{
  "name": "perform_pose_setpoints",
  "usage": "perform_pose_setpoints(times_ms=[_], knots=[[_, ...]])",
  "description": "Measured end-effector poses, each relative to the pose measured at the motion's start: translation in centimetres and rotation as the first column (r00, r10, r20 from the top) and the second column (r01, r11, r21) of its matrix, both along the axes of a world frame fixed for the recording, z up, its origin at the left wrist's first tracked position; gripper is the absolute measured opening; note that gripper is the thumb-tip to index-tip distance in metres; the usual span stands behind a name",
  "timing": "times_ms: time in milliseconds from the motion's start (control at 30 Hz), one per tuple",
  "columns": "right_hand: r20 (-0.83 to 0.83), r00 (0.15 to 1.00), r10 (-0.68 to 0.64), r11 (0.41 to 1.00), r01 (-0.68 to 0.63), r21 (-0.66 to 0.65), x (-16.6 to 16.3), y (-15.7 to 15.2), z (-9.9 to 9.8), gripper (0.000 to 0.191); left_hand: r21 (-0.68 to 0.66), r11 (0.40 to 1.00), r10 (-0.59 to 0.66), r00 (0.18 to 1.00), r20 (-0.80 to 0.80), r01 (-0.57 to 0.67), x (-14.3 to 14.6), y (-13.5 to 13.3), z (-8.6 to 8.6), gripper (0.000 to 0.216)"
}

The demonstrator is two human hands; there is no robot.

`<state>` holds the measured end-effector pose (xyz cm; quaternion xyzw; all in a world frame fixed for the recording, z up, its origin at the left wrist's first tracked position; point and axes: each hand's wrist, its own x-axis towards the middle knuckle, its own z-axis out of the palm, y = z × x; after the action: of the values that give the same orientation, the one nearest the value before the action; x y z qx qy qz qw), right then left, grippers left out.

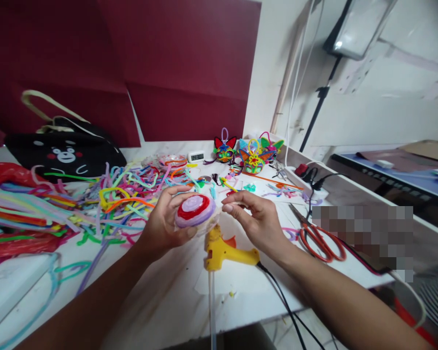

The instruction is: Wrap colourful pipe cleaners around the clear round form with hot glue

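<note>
My left hand (164,221) is wrapped around a round clear-looking piece topped with a coil of lilac and red pipe cleaner (195,210). Close to its right side, my right hand (257,218) has thumb and forefinger pinched together; whatever may be between them is too small to make out. Below both hands lies a yellow hot glue gun (228,253), a glue stick (212,311) extending from its back toward me. Orange-handled scissors (319,238) rest on the white table to the right of my right hand.
Loose pipe cleaners (131,189) heap across the left side, before a black bag (65,150). Several finished colourful animal-head ornaments (253,158) stand at the back beside a small digital clock (196,156). A black cord (281,291) runs off the front edge.
</note>
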<state>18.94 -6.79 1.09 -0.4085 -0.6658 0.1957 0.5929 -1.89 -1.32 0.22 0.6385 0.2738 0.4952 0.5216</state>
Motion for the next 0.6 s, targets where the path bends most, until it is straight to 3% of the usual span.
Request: perform_pose_setpoints(times_ms=[333,533,600], knots=[[-0.026,0.999,0.025,0.999,-0.026,-0.044,-0.1,0.0,0.0,0.005,0.032,0.999,0.010,0.997,-0.081,-0.008,0.0,-0.8,0.3,0.075],[-0.111,0.992,0.052,0.990,-0.066,-0.127,-0.2,0.2,0.0,0.010,0.302,0.953,0.097,0.972,-0.216,-0.028,-0.6,0.1,-0.4,0.060],[-0.161,0.984,0.074,0.979,-0.102,-0.177,-0.2,0.3,0.1,0.018,0.312,0.950,0.076,0.976,-0.203,-0.009,-0.8,0.5,-0.8,0.061]])
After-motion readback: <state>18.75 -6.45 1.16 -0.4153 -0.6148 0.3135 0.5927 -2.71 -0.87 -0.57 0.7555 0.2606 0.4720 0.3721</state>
